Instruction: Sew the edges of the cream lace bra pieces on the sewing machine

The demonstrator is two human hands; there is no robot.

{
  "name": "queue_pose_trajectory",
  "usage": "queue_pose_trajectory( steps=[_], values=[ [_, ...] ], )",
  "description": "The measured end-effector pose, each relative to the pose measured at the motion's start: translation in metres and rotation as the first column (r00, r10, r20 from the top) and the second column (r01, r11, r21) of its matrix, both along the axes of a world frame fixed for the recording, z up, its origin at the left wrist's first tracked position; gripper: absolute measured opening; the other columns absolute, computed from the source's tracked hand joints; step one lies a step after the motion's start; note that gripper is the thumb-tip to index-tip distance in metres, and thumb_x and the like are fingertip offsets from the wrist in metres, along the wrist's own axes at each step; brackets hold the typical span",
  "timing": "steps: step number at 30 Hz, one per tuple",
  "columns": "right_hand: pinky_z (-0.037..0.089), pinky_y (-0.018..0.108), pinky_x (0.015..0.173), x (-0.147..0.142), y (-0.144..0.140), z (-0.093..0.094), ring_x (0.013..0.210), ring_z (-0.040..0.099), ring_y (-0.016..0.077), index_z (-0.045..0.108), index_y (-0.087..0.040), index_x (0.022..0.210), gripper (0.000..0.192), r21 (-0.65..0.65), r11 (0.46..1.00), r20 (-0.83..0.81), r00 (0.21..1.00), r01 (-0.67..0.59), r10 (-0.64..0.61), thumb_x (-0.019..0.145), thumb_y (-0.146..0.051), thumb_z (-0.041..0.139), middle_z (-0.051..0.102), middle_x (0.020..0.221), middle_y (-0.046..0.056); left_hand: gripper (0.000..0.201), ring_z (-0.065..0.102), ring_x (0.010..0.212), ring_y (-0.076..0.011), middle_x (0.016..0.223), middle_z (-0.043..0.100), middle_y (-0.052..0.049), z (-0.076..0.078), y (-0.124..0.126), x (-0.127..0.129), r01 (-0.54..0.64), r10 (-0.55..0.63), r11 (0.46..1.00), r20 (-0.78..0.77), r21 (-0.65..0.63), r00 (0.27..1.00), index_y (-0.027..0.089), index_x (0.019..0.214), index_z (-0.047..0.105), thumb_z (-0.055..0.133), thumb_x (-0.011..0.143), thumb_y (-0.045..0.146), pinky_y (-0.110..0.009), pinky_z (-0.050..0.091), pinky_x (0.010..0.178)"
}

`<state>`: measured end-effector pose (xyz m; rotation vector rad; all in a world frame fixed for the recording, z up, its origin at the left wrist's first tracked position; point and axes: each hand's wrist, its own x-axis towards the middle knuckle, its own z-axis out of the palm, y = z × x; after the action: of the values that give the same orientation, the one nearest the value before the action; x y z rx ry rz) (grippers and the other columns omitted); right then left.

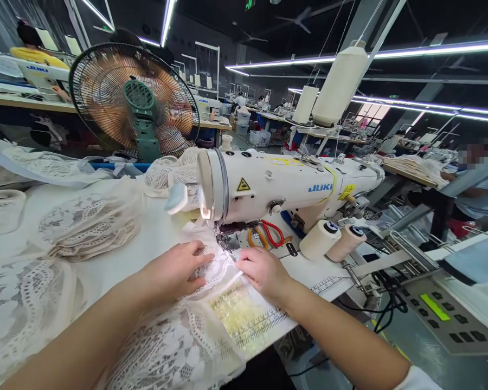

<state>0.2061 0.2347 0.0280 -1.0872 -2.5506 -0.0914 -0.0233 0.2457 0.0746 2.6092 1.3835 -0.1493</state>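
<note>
My left hand (174, 273) lies flat on a piece of white lace fabric (211, 271), pressing it to the table just in front of the needle. My right hand (262, 271) rests on the lace's right edge, fingers pinched toward the presser foot (223, 244). The white sewing machine (276, 187) stands right behind both hands. The lace runs back toward me and drapes over the table's near edge (179, 346).
Stacks of lace pieces (89, 227) lie on the left of the table. A green fan (136, 97) stands behind. Two thread cones (333, 241) lie right of the machine, with red-handled scissors (272, 233) and a control panel (443, 314). Another person (475, 184) sits far right.
</note>
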Motion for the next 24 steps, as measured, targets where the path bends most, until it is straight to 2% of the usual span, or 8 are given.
queue_pose_trajectory(
  steps=[4, 6, 8, 10, 13, 16, 18, 24],
  values=[
    [0.032, 0.026, 0.056, 0.004, -0.01, -0.009, 0.067, 0.045, 0.0149, 0.061, -0.018, 0.069, 0.015, 0.115, 0.988, 0.016, 0.995, -0.101, 0.1, 0.077, -0.009, 0.052, 0.059, 0.073, 0.002, 0.035, 0.06, 0.102, -0.0312, 0.117, 0.06, -0.012, -0.001, -0.005, 0.007, 0.031, -0.032, 0.996, 0.008, 0.085, 0.999, 0.023, 0.104, 0.067, 0.056, 0.073, 0.014, -0.051, 0.046, 0.091],
    [0.031, 0.028, 0.056, 0.004, -0.015, -0.013, 0.066, 0.043, 0.0157, 0.06, -0.018, 0.07, 0.014, 0.18, 0.977, 0.037, 0.993, -0.115, 0.11, 0.079, -0.01, 0.052, 0.059, 0.073, 0.002, 0.029, 0.058, 0.108, -0.0292, 0.122, 0.06, -0.01, -0.003, -0.009, 0.013, 0.084, -0.091, 0.992, 0.066, 0.096, 0.994, 0.019, 0.091, 0.068, 0.052, 0.07, 0.006, -0.047, 0.044, 0.098],
    [0.03, 0.029, 0.057, 0.001, -0.017, -0.014, 0.067, 0.043, 0.0166, 0.06, -0.018, 0.073, 0.015, 0.242, 0.962, 0.064, 0.991, -0.129, 0.117, 0.083, -0.014, 0.05, 0.059, 0.073, 0.003, 0.024, 0.06, 0.104, -0.0249, 0.114, 0.064, -0.009, -0.003, -0.015, 0.02, 0.151, -0.159, 0.986, 0.142, 0.064, 0.977, 0.018, 0.078, 0.065, 0.046, 0.073, 0.004, -0.039, 0.047, 0.093],
    [0.029, 0.03, 0.056, -0.002, -0.017, -0.015, 0.066, 0.042, 0.0165, 0.061, -0.017, 0.074, 0.019, 0.295, 0.945, 0.071, 0.99, -0.141, 0.126, 0.087, -0.017, 0.048, 0.058, 0.072, 0.003, 0.023, 0.062, 0.091, -0.0217, 0.096, 0.067, -0.007, -0.002, -0.02, 0.026, 0.197, -0.198, 0.98, 0.196, 0.023, 0.961, 0.018, 0.071, 0.059, 0.04, 0.079, 0.007, -0.033, 0.05, 0.08],
    [0.027, 0.03, 0.055, -0.005, -0.013, -0.017, 0.065, 0.041, 0.0155, 0.06, -0.017, 0.07, 0.021, 0.332, 0.931, 0.053, 0.988, -0.152, 0.143, 0.088, -0.017, 0.049, 0.056, 0.068, 0.002, 0.02, 0.058, 0.076, -0.0203, 0.079, 0.064, -0.005, 0.0, -0.026, 0.03, 0.208, -0.205, 0.978, 0.187, 0.004, 0.961, 0.018, 0.067, 0.052, 0.04, 0.082, 0.012, -0.032, 0.048, 0.068],
    [0.026, 0.029, 0.055, -0.006, -0.007, -0.018, 0.067, 0.041, 0.0155, 0.058, -0.017, 0.067, 0.021, 0.316, 0.937, 0.053, 0.989, -0.146, 0.137, 0.087, -0.019, 0.052, 0.057, 0.069, 0.001, 0.01, 0.056, 0.072, -0.02, 0.074, 0.061, -0.003, 0.0, -0.027, 0.031, 0.194, -0.195, 0.981, 0.151, 0.026, 0.969, 0.019, 0.07, 0.048, 0.047, 0.078, 0.013, -0.032, 0.044, 0.066],
    [0.026, 0.029, 0.056, -0.007, -0.003, -0.018, 0.068, 0.042, 0.0158, 0.058, -0.018, 0.068, 0.019, 0.283, 0.949, 0.066, 0.99, -0.137, 0.124, 0.086, -0.019, 0.054, 0.058, 0.069, 0.001, 0.005, 0.056, 0.074, -0.0204, 0.077, 0.061, -0.003, -0.002, -0.025, 0.03, 0.171, -0.175, 0.985, 0.161, 0.035, 0.971, 0.018, 0.076, 0.05, 0.053, 0.076, 0.014, -0.033, 0.044, 0.067],
    [0.027, 0.03, 0.056, -0.017, 0.005, -0.016, 0.07, 0.044, 0.017, 0.06, -0.019, 0.068, 0.013, 0.212, 0.976, 0.126, 0.992, -0.055, 0.029, 0.081, -0.017, 0.056, 0.057, 0.067, 0.001, 0.012, 0.058, 0.088, -0.0229, 0.094, 0.064, -0.005, -0.011, -0.017, 0.027, 0.191, -0.201, 0.979, 0.155, 0.078, 0.967, 0.02, 0.087, 0.062, 0.06, 0.075, 0.016, -0.037, 0.045, 0.082]
  ],
)
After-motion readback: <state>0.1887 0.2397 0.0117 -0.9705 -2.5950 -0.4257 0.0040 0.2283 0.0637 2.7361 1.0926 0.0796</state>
